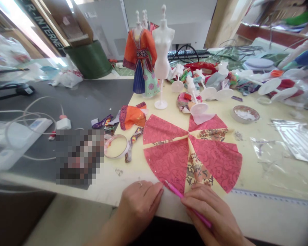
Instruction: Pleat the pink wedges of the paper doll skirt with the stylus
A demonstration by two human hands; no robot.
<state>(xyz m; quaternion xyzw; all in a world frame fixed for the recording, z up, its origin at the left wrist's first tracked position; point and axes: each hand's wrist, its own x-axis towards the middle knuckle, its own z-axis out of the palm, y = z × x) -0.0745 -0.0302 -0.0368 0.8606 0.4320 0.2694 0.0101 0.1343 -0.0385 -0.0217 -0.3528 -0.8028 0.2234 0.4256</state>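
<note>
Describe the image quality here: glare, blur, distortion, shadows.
Head view: bright glare at the upper left, beside the lettered strip; shiny highlights on the plastic sheet at right; outer edges smeared and stretched, the center clearer around the red fabric and pink tool; soft shadows under the hands; a pixelated patch left of the tape roll hides detail.

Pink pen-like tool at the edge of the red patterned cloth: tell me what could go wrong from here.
The tip of the pink pen-like tool is right at the curved edge of the red patterned cloth, so a slip might snag or mark it.
The left hand is close to small pale dots along that edge; if they are loose, a brush could shift them.
The cloth lies near the table's front, so a forearm could drag it.
</note>
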